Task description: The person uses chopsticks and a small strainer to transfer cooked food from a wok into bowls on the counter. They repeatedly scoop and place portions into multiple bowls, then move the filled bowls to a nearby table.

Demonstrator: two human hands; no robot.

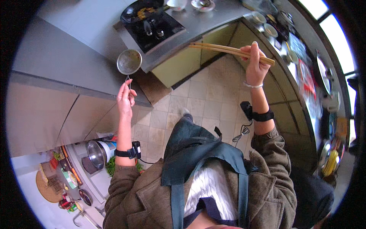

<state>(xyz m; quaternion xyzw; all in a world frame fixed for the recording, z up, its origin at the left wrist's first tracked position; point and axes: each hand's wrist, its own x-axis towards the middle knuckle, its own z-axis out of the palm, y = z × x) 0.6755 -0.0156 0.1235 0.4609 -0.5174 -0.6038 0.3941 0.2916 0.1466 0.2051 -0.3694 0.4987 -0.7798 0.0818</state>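
Note:
My left hand (125, 96) grips the thin handle of a round metal strainer (129, 61), held near the front corner of the counter by the stove. In my right hand (256, 64) is a pair of long wooden cooking chopsticks (228, 50), their tips pointing left towards the counter's front edge. A dark wok (130, 14) with browned food pieces (145, 13) in it sits on the black cooktop (154, 31), beyond both hands. Two bowls, a white bowl (176, 4) and another bowl (203, 4) with something in it, stand right of the wok.
A steel counter (220, 13) curves to the right, crowded with bowls, bags and a pot lid. Yellowish cabinets (177, 68) stand under it. A grey panel (71, 63) lies to the left. At lower left are a metal basin (96, 154), leafy greens (110, 166) and a round woven tray (47, 187).

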